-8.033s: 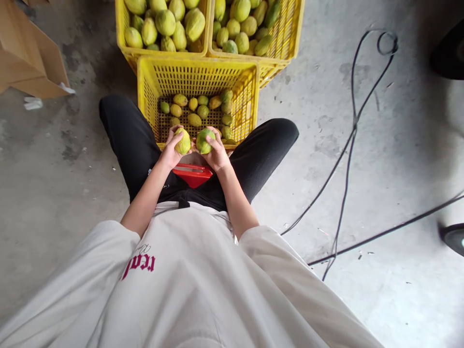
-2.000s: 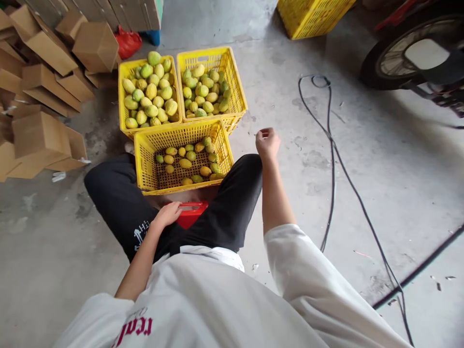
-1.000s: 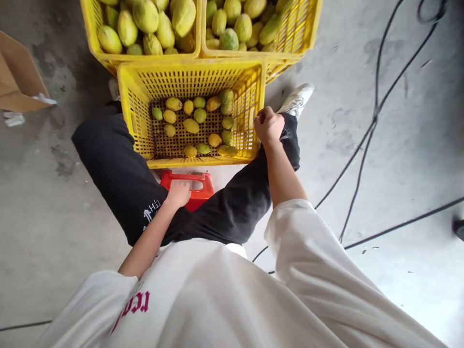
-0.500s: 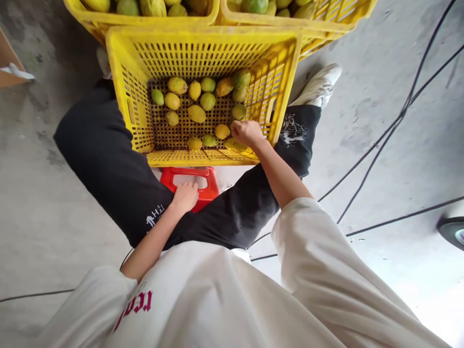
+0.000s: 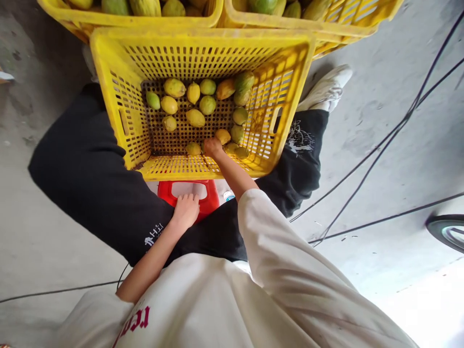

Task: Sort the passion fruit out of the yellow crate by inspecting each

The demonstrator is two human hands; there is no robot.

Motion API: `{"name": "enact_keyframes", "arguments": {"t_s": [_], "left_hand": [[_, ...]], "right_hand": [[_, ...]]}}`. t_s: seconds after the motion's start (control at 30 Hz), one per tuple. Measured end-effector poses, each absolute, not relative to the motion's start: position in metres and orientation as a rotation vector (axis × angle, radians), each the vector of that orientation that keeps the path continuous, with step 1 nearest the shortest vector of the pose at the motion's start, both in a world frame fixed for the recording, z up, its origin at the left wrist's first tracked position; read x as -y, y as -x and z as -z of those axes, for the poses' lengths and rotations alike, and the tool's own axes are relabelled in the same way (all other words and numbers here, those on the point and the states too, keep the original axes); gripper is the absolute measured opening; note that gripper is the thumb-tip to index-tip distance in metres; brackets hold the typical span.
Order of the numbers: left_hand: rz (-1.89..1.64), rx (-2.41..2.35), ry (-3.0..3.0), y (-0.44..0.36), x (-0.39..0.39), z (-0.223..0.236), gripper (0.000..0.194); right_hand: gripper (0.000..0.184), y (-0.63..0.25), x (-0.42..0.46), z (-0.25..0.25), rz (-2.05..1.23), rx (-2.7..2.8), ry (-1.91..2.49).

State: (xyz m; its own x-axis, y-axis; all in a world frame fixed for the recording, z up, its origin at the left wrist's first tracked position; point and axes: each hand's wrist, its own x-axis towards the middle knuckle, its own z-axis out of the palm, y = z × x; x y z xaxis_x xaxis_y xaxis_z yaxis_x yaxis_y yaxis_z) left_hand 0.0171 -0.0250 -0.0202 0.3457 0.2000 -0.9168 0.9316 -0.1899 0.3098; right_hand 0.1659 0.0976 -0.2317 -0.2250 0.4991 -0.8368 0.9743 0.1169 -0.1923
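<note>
A yellow slatted crate [image 5: 119, 72] stands between my knees with several green-yellow fruits [image 5: 195, 117] scattered on its floor. My right hand [image 5: 212, 146] reaches down into the crate at its near side, fingers curled over a fruit that is mostly hidden beneath it. My left hand [image 5: 185, 212] rests on the front edge of the red plastic stool [image 5: 210, 198] I sit on, fingers bent over its rim.
Two more yellow crates [image 5: 217, 14] full of larger green-yellow fruits stand just beyond the near one. My white shoe [image 5: 326, 89] sits right of the crate. Black cables [image 5: 380, 140] run across the concrete floor on the right; a wheel [image 5: 447, 231] shows at the right edge.
My right hand came from outside the crate's right wall, over the rim, and down to the fruits at the near side. My left hand stayed on the stool. The view tilted closer to the crate.
</note>
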Motion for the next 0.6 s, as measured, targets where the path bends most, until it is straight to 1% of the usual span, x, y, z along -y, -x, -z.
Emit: {"name": "enact_keyframes", "arguments": {"t_s": [0.13,0.27,0.33,0.43,0.6], "left_hand": [[0.935,-1.009,-1.667,-0.019,0.025,0.021,0.046],[0.942,-0.996,-1.674,-0.018,0.027,0.022,0.046],[0.944,-0.999,-1.68,-0.018,0.027,0.022,0.045],[0.952,-1.006,-1.687,-0.017,0.027,0.023,0.045],[0.964,-0.995,-1.71,-0.015,0.028,0.026,0.048]], "right_hand": [[0.072,-0.187,-0.101,0.214,1.027,-1.805,-1.594],[0.075,-0.227,-0.112,0.196,0.92,-1.635,-2.031],[0.079,-0.247,-0.117,0.195,0.937,-1.475,-2.136],[0.085,-0.267,-0.121,0.201,1.052,-1.344,-2.037],[0.089,-0.28,-0.128,0.216,1.202,-1.322,-1.949]]}}
